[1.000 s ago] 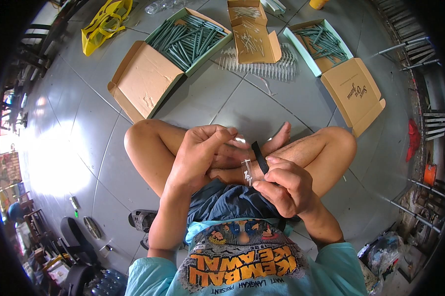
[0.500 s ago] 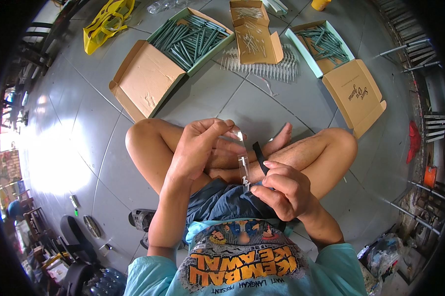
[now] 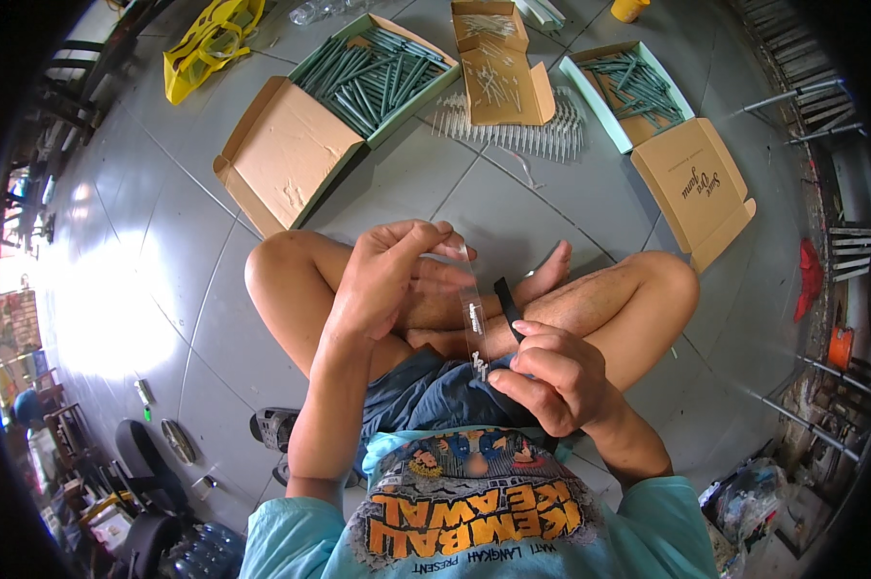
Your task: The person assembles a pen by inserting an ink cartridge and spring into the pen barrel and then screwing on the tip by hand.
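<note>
- Head view, hands: left hand is raised over the crossed legs, fingers curled, pinching the top of a narrow clear bag that hangs upright between both hands.
- Right hand is closed around the bag's lower end and also grips a black stick that points up beside the bag.
- Bag holds a few small pale pieces, some midway and some near the bottom; what they are is too small to tell.
- Large box lies on the floor ahead at left, its green tray filled with many dark green rods, its brown lid folded open toward the person.
- Middle box is brown, open, with small pale nails or pins scattered inside.
- Row of pins lies on the tiles just before the middle box.
- Right box is green-rimmed, holding more dark green rods; its brown lid lies open near the right knee.
- Yellow bag sits at the far left, well apart from the boxes.
</note>
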Motion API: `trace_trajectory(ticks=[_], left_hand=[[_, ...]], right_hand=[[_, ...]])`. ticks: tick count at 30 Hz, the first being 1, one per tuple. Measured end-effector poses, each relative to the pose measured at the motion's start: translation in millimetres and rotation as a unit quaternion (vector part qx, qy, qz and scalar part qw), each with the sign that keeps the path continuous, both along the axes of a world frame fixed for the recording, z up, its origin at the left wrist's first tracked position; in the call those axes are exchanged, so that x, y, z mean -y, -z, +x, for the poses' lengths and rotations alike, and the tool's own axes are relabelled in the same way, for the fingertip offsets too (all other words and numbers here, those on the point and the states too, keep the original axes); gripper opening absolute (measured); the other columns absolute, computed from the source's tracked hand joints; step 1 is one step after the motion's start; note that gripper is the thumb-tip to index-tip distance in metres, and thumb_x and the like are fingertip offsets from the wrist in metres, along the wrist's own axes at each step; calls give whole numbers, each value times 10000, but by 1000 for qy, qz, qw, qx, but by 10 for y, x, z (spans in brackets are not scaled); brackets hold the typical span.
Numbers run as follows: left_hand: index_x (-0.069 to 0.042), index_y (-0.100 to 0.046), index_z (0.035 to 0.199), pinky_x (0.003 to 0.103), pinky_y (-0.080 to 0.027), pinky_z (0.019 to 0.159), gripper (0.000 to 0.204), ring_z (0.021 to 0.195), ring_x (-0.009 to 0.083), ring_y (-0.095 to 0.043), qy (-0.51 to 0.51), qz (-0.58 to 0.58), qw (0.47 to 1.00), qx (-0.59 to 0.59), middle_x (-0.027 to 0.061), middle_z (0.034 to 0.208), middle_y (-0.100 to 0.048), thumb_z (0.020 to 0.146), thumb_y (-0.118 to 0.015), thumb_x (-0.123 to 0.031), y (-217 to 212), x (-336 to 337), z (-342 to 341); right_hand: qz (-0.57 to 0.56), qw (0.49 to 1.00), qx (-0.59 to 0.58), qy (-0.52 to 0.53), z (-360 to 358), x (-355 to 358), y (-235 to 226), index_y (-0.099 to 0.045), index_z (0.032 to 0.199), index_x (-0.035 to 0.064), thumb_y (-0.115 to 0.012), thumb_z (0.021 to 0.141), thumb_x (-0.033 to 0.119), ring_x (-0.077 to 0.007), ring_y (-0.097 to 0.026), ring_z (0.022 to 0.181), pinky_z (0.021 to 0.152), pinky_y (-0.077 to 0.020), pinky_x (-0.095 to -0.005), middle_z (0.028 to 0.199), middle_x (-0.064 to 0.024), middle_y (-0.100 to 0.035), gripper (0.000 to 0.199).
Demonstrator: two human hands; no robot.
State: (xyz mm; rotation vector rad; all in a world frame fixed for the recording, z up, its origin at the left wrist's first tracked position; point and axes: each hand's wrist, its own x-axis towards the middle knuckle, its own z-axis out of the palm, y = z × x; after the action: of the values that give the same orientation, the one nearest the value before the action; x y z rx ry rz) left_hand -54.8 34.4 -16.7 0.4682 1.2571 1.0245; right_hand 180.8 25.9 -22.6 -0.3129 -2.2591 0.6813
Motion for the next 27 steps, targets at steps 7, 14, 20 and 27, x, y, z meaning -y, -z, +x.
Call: trace_trajectory(ticks=[7,14,20,27], left_hand=[[98,-643,1015,351,-603,794,382,854,285,-724,8,11,1000,-17,194,990,-690,992,-560,-274,31,-31,-29],[109,-638,1042,353,-601,796,398,859,282,-723,20,17,999,-27,203,997,-690,994,-564,-280,89,-54,-65],[107,-638,1045,341,-597,786,402,862,274,-723,25,17,999,-23,201,1002,-691,996,-569,-286,123,-67,-78],[97,-644,1055,330,-591,775,409,869,260,-723,30,14,999,-28,196,996,-697,995,-573,-301,113,-43,-73]], right_hand=[[12,1000,-10,-2,0,52,78,-655,1088,51,-631,887,110,-231,-605,857,876,-580,-496,1025,-83,-520,211],[14,1000,-7,0,-4,78,79,-660,1088,57,-644,887,110,-224,-607,877,872,-590,-481,1038,-73,-507,209],[14,1000,2,-13,21,91,92,-660,1119,56,-620,900,129,-251,-609,941,890,-586,-486,1057,-81,-516,234],[-7,1000,-7,-6,10,93,99,-657,1125,67,-627,889,138,-260,-613,921,884,-584,-487,1037,-87,-530,248]])
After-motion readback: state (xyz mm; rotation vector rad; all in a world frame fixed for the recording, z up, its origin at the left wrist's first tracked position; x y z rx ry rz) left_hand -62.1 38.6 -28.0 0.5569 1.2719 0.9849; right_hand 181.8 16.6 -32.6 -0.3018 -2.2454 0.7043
